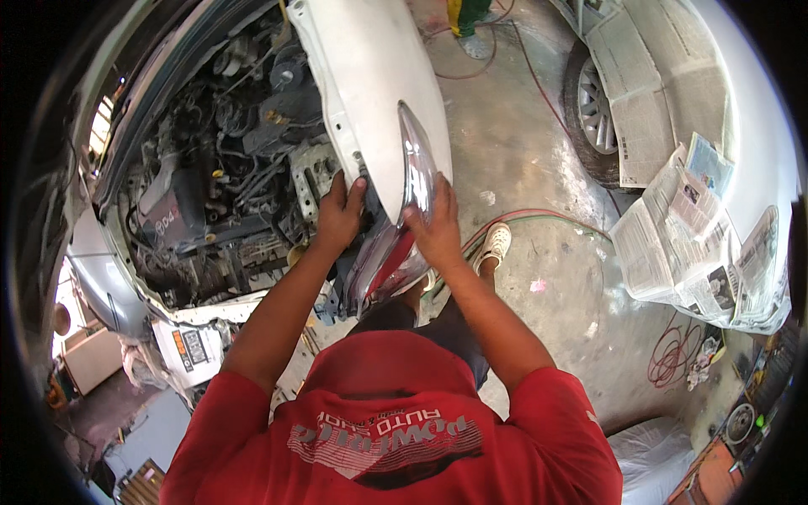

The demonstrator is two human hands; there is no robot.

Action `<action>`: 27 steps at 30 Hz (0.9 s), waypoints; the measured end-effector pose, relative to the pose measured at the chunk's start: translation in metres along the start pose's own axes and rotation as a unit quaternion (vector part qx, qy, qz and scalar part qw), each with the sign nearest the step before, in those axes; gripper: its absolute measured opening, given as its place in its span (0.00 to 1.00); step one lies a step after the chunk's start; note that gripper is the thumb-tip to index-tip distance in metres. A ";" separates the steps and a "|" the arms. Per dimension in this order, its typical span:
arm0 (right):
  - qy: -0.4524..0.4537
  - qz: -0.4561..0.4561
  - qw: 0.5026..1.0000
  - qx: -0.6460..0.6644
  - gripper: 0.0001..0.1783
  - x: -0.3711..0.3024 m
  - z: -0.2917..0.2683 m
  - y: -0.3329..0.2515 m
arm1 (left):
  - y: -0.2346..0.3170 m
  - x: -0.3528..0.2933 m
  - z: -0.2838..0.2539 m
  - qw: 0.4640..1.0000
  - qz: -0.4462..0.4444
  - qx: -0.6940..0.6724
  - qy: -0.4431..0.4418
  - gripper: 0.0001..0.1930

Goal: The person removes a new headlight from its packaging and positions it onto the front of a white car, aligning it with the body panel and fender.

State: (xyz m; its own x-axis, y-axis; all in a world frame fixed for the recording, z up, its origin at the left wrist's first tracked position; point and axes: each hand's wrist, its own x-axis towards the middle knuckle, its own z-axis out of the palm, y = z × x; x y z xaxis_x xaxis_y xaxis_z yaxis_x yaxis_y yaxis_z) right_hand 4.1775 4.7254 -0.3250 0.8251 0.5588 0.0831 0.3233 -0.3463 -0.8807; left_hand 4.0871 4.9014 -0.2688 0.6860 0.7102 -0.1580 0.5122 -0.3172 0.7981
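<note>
Here two hands press one headlight (404,227): left hand (338,217) behind, right hand (435,227) flat on its lens

The one camera sits on the person's head and looks steeply down past the red shirt (387,421), close on the open engine bay (219,185). Its fisheye edges sweep in the concrete floor (539,168) and a newspaper-masked car (699,168) at right.

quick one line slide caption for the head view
Both hands, left hand and right hand, press a clear headlight against a white car fender beside the open engine bay.
</note>
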 end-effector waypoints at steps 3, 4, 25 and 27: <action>0.036 0.006 0.999 0.000 0.46 0.000 0.003 -0.009 | 0.010 -0.002 -0.002 1.000 -0.008 -0.020 -0.014 0.29; 0.037 0.002 0.999 -0.005 0.46 0.000 0.003 -0.011 | 0.008 -0.001 -0.001 0.999 0.037 -0.031 -0.006 0.29; -0.099 -0.026 0.994 -0.028 0.47 0.005 -0.009 -0.015 | -0.002 0.006 -0.006 0.999 0.031 -0.012 -0.034 0.27; -0.130 -0.022 0.991 -0.029 0.48 0.005 -0.011 -0.020 | -0.008 0.003 -0.011 0.998 -0.016 -0.021 -0.053 0.30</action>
State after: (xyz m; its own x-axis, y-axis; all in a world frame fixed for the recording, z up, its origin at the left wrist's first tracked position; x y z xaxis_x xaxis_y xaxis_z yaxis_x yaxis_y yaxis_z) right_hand 4.1800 4.7268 -0.3021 0.6642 0.7475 -0.0088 0.3885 -0.3552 -0.8502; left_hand 4.0790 4.9128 -0.2695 0.7209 0.6492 -0.2427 0.5150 -0.2673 0.8145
